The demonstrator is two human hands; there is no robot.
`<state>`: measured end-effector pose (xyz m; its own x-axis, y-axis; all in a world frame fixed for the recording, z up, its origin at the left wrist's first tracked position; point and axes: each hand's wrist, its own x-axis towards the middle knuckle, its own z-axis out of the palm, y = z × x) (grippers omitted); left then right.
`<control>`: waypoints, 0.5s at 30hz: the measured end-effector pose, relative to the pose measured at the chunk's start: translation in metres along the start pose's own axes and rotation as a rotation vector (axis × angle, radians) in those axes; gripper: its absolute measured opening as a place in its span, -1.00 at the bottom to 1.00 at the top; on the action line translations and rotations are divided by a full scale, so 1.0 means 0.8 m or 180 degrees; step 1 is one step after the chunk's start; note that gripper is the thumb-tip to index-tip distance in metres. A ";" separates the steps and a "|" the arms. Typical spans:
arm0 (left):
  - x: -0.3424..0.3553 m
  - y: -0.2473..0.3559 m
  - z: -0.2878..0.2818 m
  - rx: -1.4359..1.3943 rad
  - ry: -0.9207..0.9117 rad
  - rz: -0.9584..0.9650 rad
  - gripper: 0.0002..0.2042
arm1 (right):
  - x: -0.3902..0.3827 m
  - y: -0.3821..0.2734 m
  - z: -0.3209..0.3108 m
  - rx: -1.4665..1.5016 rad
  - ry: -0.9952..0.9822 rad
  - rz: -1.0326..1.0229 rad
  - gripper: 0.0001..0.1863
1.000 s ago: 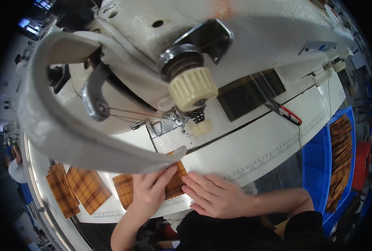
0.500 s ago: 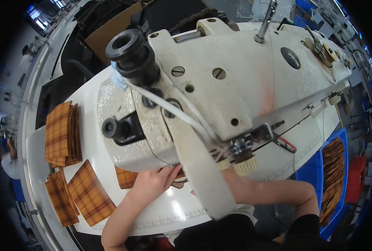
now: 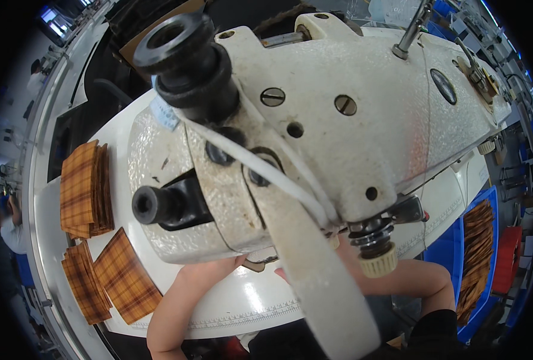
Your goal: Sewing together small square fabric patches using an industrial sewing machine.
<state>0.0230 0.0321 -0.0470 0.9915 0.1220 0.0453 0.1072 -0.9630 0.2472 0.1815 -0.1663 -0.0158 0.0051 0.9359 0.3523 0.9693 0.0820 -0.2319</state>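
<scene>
A white sewing machine head [image 3: 338,150] fills the middle of the view and covers the area around its needle. My left hand [image 3: 215,270] reaches under its near left edge, palm on the white table [image 3: 236,300], fingers hidden behind the machine. Beside a small brown-edged metal plate [image 3: 255,266], that hand shows only in part. My right hand [image 3: 360,281] is mostly behind the pale lever [image 3: 326,282]; one fingertip shows left of the lever. What either hand holds is hidden. At the left lie a tall stack of orange plaid cloth pieces [image 3: 77,192], a smaller stack [image 3: 85,288] and a plaid piece [image 3: 128,276].
To the right stands a blue bin [image 3: 443,252] holding folded brown cloth pieces [image 3: 476,258], with a red object [image 3: 507,258] beyond it. A metal rail [image 3: 35,240] runs along the left. A person in white [image 3: 15,234] is at the far left.
The machine looks larger and nearer as the view shifts. My left fingers and the plaid piece beside them, seen before, are now behind the machine. The red-handled tool is now almost wholly covered.
</scene>
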 end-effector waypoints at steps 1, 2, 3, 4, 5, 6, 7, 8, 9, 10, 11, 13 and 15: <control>-0.002 -0.001 0.002 -0.0018 -0.0007 -0.0019 -0.66 | 0.000 0.000 0.001 0.0000 0.0029 -0.0009 -0.37; -0.001 -0.001 0.003 -0.0044 -0.0005 -0.0024 -0.67 | -0.001 0.001 0.000 -0.0005 0.0026 -0.0007 -0.37; -0.001 0.000 0.004 -0.0070 -0.0004 -0.0030 -0.67 | -0.003 0.002 0.001 -0.0049 0.0069 -0.0068 -0.38; -0.001 0.001 0.005 -0.0094 -0.0004 -0.0037 -0.68 | -0.004 0.003 0.001 -0.0092 0.0113 -0.0130 -0.39; 0.002 0.003 0.003 -0.0096 -0.0003 -0.0035 -0.68 | -0.004 0.004 0.000 -0.0095 0.0112 -0.0129 -0.39; 0.006 0.005 -0.001 -0.0230 0.0245 0.0029 -0.71 | -0.002 0.005 0.002 -0.0139 0.0220 -0.0192 -0.40; 0.009 0.005 -0.005 -0.0361 0.0492 0.0091 -0.74 | 0.000 0.005 0.004 -0.0181 0.0330 -0.0255 -0.41; 0.009 0.004 -0.007 -0.0349 0.0478 0.0077 -0.74 | 0.002 0.006 0.008 -0.0160 0.0338 -0.0258 -0.41; 0.009 0.003 -0.008 -0.0377 0.0516 0.0146 -0.75 | 0.005 0.008 0.015 -0.0056 0.0352 -0.0258 -0.47; 0.014 0.006 -0.010 -0.0434 0.0584 0.0281 -0.76 | 0.003 0.010 0.015 -0.0021 0.0358 -0.0224 -0.53; 0.020 0.014 -0.013 -0.0705 0.0426 0.0166 -0.75 | -0.001 0.012 0.013 -0.0068 0.0358 -0.0196 -0.53; 0.011 0.019 -0.014 -0.0899 0.0194 0.0065 -0.68 | -0.008 0.017 0.012 0.0281 0.0310 -0.0306 -0.64; -0.002 0.020 -0.014 -0.1091 -0.0056 -0.0091 -0.59 | -0.006 0.023 0.016 0.0024 0.0397 -0.0508 -0.68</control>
<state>0.0223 0.0195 -0.0324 0.9899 0.1407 0.0177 0.1068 -0.8221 0.5592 0.1965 -0.1648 -0.0334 -0.1175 0.8612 0.4945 0.9584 0.2288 -0.1708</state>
